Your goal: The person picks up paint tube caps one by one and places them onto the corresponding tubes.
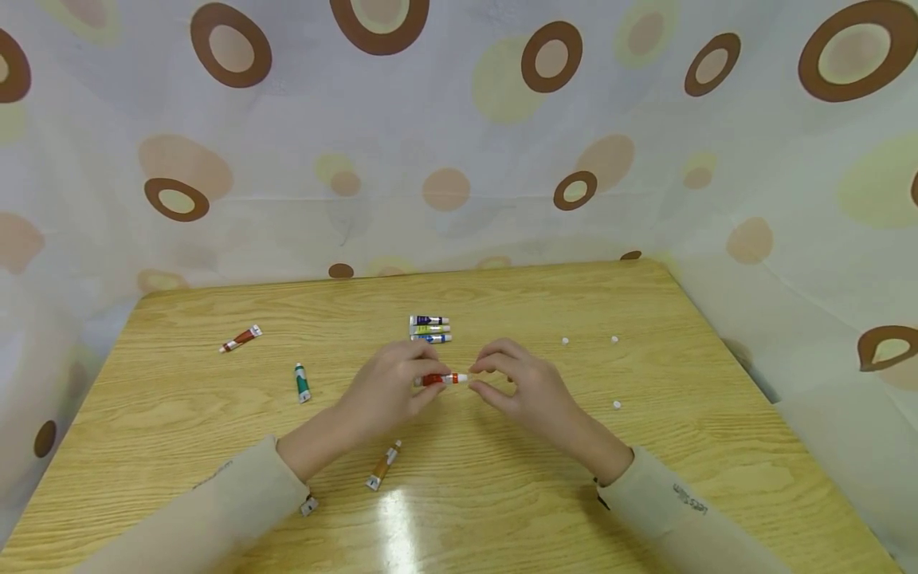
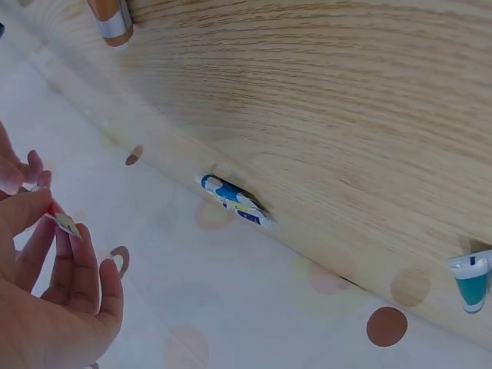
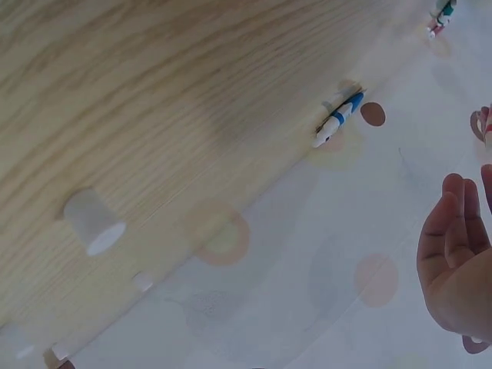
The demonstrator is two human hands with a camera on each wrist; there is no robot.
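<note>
A red paint tube (image 1: 434,379) lies level between the fingertips of my left hand (image 1: 387,383), its white cap (image 1: 462,378) pointing right. My right hand (image 1: 534,395) is beside that cap, thumb and forefinger spread on either side of its tip with a small gap showing. In the left wrist view the left hand (image 2: 61,284) pinches the tube (image 2: 65,223). The right wrist view shows part of the right hand (image 3: 457,265); its fingertips run out of the frame. Just beyond the hands sit a purple tube (image 1: 429,320), a yellow tube (image 1: 430,328) and a blue tube (image 1: 433,339) in a row.
Leftward lie a brownish-red tube (image 1: 241,339) and a green tube (image 1: 302,383). An ochre tube (image 1: 384,465) is nearer, and another tube (image 1: 308,505) is partly under the left sleeve. Small white caps (image 1: 565,341) are scattered right. Patterned cloth (image 1: 445,143) hangs behind the wooden table (image 1: 516,510).
</note>
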